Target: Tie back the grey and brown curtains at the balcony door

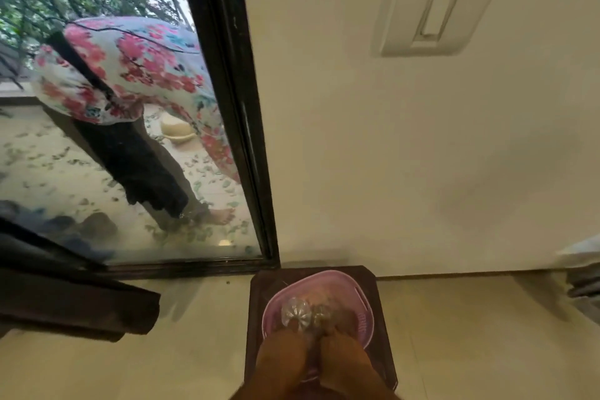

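The hem of the brown curtain [78, 305] hangs at the lower left, in front of the balcony door's glass [97, 188]. A darker grey fold [29, 250] lies just above it. At the bottom centre both my hands reach into a pink basket [363, 299] on a dark stool [383, 351]. My left hand [282, 357] holds a shiny round crystal tieback end [296, 313]. My right hand [344, 360] holds a second shiny end [321, 313] beside it. The fingertips are blurred.
The black door frame [246, 140] runs down to the floor beside a cream wall with a switch plate [431, 6]. The glass reflects a person in a floral top. Pale cloth [584, 273] shows at the right edge. Glossy floor tiles [470, 351] surround the stool.
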